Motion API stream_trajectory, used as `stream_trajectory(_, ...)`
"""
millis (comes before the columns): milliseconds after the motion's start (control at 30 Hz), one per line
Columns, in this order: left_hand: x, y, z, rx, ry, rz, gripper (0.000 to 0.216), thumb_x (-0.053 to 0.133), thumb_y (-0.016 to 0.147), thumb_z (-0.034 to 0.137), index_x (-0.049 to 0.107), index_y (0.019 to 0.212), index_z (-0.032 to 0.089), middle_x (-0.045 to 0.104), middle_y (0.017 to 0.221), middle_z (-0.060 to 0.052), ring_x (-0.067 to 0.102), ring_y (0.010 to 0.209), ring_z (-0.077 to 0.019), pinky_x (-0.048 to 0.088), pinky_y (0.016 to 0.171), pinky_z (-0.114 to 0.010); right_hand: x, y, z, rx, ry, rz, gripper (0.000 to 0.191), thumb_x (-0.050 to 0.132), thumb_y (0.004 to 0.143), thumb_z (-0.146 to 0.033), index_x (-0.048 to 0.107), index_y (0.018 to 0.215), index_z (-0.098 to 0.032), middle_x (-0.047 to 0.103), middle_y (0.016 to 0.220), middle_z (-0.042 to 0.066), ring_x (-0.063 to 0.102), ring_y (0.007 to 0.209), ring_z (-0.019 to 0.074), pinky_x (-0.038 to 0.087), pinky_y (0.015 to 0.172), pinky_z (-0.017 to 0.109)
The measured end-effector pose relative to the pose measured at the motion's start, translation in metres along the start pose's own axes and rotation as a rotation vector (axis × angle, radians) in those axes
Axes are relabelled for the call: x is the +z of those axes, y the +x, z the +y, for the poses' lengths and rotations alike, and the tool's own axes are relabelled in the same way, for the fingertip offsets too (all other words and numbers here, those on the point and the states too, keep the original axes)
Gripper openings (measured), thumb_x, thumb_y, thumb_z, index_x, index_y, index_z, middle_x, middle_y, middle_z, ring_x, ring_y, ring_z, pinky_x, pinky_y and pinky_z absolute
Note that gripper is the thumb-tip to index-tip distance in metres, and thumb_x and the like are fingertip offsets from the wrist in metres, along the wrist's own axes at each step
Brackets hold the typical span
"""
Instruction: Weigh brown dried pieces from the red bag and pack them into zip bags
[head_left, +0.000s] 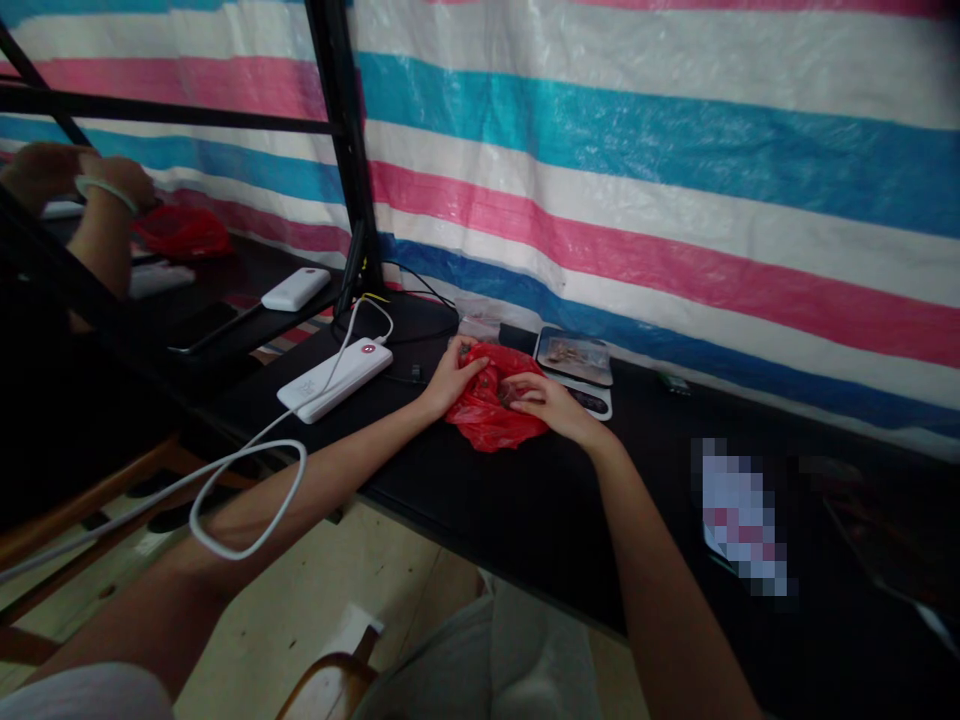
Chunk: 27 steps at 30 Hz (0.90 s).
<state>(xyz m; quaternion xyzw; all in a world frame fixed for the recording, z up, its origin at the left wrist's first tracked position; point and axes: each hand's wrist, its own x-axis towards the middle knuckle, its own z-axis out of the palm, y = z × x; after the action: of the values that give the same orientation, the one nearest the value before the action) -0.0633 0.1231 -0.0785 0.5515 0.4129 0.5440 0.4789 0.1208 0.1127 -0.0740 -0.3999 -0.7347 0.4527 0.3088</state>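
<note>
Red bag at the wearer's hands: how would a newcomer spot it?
Below the striped sheet is a black table. Toward its far side, between the person's left hand and right hand, sits a crumpled red bag. Both hands touch it, unlike the red plastic at upper left.

I see red bag [491, 428], white power bank [358, 366], white cable [304, 468], black tabletop [540, 535]; sheet [637, 150] facing me striped white, blue, pink.
</note>
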Motion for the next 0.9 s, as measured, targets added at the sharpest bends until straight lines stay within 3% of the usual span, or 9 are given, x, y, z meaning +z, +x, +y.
stream_trajectory(100,-0.003,0.002,-0.005,-0.001,0.060,0.017,0.018,0.053,0.074,0.023,0.042,0.089,0.019,0.053,0.068,0.005,0.053,0.054,-0.0092,0.045,0.058,-0.023,-0.001,0.000,0.000,0.007,0.013,-0.012,0.030,0.060,0.070,-0.018,0.057,0.099,-0.018,0.059,0.109,0.006,0.059,0.093,0.0135,0.044,0.087,0.031)
stream_trajectory(267,-0.011,0.003,-0.012,0.090,0.435,0.049,0.009,0.050,0.077,0.025,0.048,0.082,0.018,0.057,0.075,0.001,0.056,0.070,-0.0144,0.043,0.071,-0.027,0.000,-0.002,-0.005,0.008,0.010,-0.024,0.029,0.061,0.070,-0.020,0.057,0.098,-0.018,0.059,0.108,0.006,0.058,0.094,0.0141,0.043,0.089,0.033)
stream_trajectory(400,-0.015,0.003,-0.010,0.081,0.588,0.084,0.012,0.046,0.079,0.028,0.051,0.076,0.017,0.057,0.071,-0.001,0.055,0.069,-0.0168,0.042,0.071,-0.029,-0.003,-0.003,-0.007,0.011,0.011,0.005,0.030,0.062,0.068,-0.020,0.057,0.098,-0.018,0.060,0.106,0.005,0.059,0.090,0.0140,0.045,0.085,0.032)
stream_trajectory(567,-0.016,0.006,-0.012,0.026,0.514,0.073,0.017,0.045,0.078,0.026,0.058,0.077,0.015,0.061,0.074,-0.003,0.056,0.070,-0.0173,0.043,0.069,-0.028,-0.012,-0.006,-0.012,0.020,-0.106,0.167,0.032,0.062,0.067,-0.020,0.057,0.099,-0.019,0.060,0.104,0.005,0.060,0.080,0.0145,0.048,0.074,0.032)
stream_trajectory(700,-0.013,0.009,-0.017,-0.050,0.344,0.007,0.023,0.047,0.076,0.029,0.063,0.080,0.013,0.064,0.072,-0.004,0.058,0.068,-0.0173,0.045,0.065,-0.026,-0.015,-0.010,-0.018,0.004,-0.359,0.166,0.027,0.062,0.068,-0.015,0.059,0.095,-0.018,0.063,0.092,0.004,0.059,0.078,0.0164,0.047,0.073,0.033)
stream_trajectory(900,-0.010,0.007,-0.013,-0.163,0.221,0.024,0.022,0.050,0.072,0.027,0.064,0.075,0.011,0.064,0.066,-0.004,0.057,0.060,-0.0157,0.045,0.059,-0.025,-0.015,-0.013,-0.022,-0.004,-0.581,0.171,0.027,0.060,0.070,-0.010,0.057,0.096,-0.019,0.062,0.089,0.003,0.058,0.078,0.0169,0.046,0.073,0.032)
